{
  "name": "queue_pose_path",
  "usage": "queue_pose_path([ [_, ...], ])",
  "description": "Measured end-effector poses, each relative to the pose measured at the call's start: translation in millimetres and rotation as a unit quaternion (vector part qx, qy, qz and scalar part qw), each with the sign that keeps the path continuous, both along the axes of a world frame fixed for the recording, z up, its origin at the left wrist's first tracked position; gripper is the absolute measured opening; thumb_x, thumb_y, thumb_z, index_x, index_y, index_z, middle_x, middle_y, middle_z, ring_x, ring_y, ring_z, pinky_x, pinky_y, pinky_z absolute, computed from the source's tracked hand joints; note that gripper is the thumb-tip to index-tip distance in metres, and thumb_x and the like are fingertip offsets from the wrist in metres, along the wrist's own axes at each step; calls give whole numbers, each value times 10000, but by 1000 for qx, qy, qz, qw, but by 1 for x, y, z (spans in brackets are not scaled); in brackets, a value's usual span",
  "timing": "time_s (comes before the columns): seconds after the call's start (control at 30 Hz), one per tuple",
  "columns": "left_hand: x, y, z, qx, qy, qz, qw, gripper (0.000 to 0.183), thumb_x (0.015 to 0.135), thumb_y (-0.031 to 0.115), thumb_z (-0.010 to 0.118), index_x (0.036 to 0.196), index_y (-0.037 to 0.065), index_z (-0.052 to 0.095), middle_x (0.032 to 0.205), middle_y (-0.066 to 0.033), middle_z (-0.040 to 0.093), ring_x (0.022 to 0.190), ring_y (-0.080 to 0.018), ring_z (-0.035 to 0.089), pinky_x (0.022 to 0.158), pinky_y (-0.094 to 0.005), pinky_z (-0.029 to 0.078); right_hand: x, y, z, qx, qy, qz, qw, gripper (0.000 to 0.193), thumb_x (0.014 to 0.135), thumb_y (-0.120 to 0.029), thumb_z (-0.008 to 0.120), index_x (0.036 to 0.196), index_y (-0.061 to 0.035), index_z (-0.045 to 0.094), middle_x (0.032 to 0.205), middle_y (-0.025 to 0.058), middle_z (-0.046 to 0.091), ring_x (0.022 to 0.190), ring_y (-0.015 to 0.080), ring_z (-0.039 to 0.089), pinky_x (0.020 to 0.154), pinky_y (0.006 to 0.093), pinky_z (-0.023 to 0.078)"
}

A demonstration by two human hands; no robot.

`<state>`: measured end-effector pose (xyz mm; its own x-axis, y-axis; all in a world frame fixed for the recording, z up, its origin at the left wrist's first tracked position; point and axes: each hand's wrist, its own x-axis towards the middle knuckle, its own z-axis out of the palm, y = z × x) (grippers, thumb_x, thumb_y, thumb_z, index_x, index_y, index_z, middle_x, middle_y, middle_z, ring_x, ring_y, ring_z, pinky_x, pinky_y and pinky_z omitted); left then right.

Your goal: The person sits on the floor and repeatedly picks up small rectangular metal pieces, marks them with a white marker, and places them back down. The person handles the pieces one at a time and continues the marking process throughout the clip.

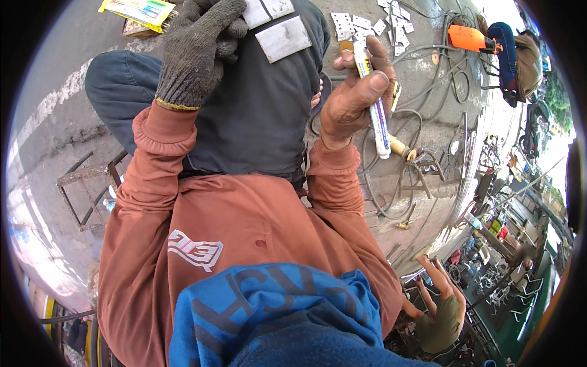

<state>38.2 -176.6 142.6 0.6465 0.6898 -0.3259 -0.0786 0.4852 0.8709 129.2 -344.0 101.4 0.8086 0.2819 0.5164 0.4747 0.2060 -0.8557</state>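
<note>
In my bare right hand (361, 92) is a white paint marker (379, 125) with a yellow label, gripped between thumb and fingers and standing nearly lengthwise in the view. A small round brown thing (347, 46) shows by its upper end. My left hand (195, 58) wears a dark grey knitted glove, its fingers curled in beside the pale metal plates on my thigh; what they close on is hidden. One flat plate (283, 40) lies on my dark trousers. Above it, another pale plate (269, 10) with a dark line across it is next to the gloved fingertips.
Several small pale plates with holes (361, 25) lie on the ground ahead. Hoses (422, 101) loop over the floor at right, near an orange bottle-shaped thing (465, 38). A metal frame (88, 189) stands at left, a yellow packet (139, 11) ahead. Another person (437, 318) is at lower right.
</note>
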Motion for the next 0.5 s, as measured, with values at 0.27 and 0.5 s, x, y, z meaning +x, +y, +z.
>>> queue_pose_path([
  [0.27, -7, 10, -36, -25, -39, 2, 999, 264, 977, 173, 701, 1216, 74, 652, 800, 13, 630, 569, -33, 488, 467, -195, 341, -1, -5, -6, -40, -6, 52, 998, 264, 930, -34, 680, 1148, 61, 566, 1050, 168, 697, 901, 173, 710, 794, 260, 558],
  [0.5, -2, 9, -28, -13, -40, -2, 999, 271, 969, 161, 711, 1218, 72, 653, 831, 5, 656, 627, -27, 549, 472, -171, 357, 4, -5, 1, -60, -99, 65, 991, 316, 800, -55, 685, 1083, 79, 649, 1044, 214, 698, 919, 261, 703, 780, 320, 570],
])
